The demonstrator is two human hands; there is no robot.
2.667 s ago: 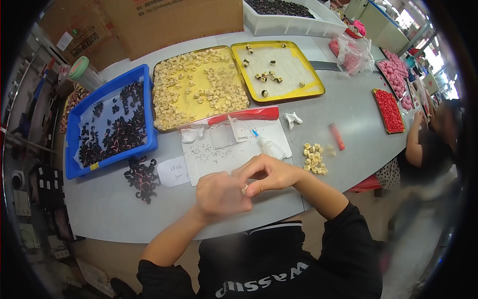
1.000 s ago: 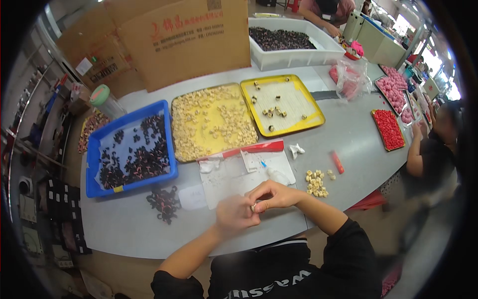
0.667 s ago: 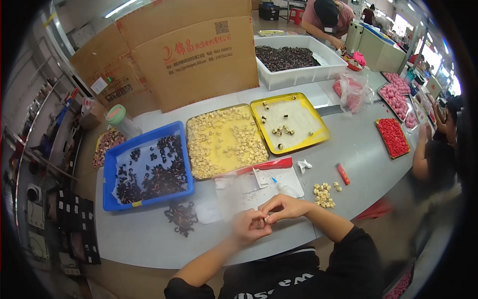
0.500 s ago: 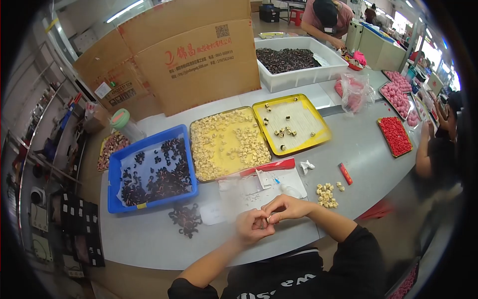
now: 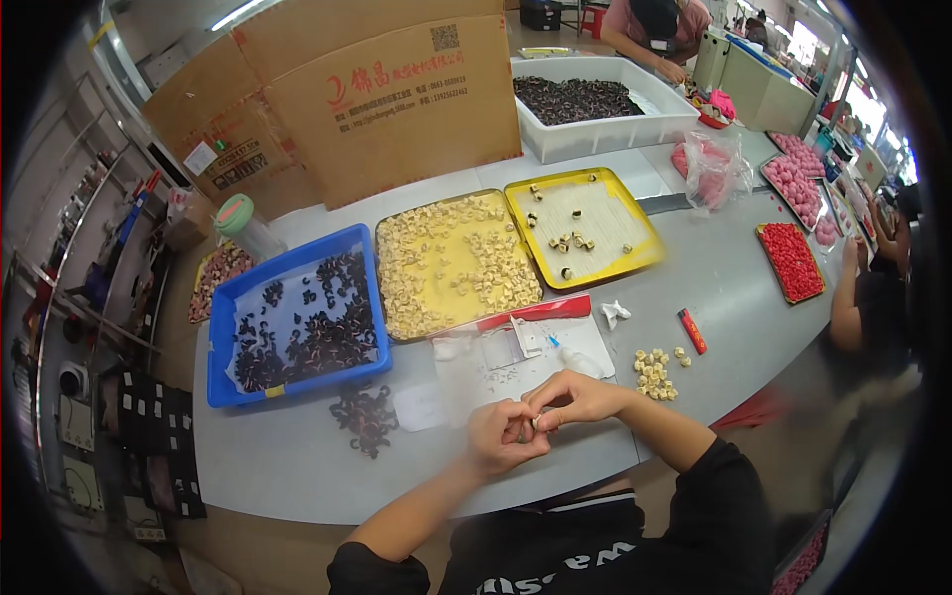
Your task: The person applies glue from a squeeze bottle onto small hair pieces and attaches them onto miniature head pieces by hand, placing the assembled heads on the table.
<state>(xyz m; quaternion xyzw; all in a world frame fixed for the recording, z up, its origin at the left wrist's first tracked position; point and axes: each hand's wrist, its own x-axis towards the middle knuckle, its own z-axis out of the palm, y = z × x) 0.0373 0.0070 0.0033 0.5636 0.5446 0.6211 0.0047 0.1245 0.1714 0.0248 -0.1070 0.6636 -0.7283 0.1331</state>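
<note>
My left hand (image 5: 501,437) and my right hand (image 5: 577,399) meet in front of my body, fingers pinched together. Between their fingertips shows a small pale piece (image 5: 536,422), mostly hidden, so its kind is unclear. Just beyond the hands is a white sheet (image 5: 476,382) with a small bottle with a blue tip (image 5: 578,363) on it. To the right lies a loose pile of small cream-coloured pieces (image 5: 654,377). Left of my hands, dark curved pieces (image 5: 365,421) are heaped on the table beside a white paper (image 5: 420,408).
A blue tray (image 5: 297,395) of dark pieces, a yellow tray (image 5: 436,248) of cream pieces and another yellow tray (image 5: 595,213) with a few pieces line the table. A cardboard box (image 5: 397,109) stands behind. A red stick-like object (image 5: 692,331) lies right. Co-workers sit farther off.
The view has shifted slightly, so the trays appear higher in the picture. Both hands stay pinched together at the same small piece, with only slight finger movement.
</note>
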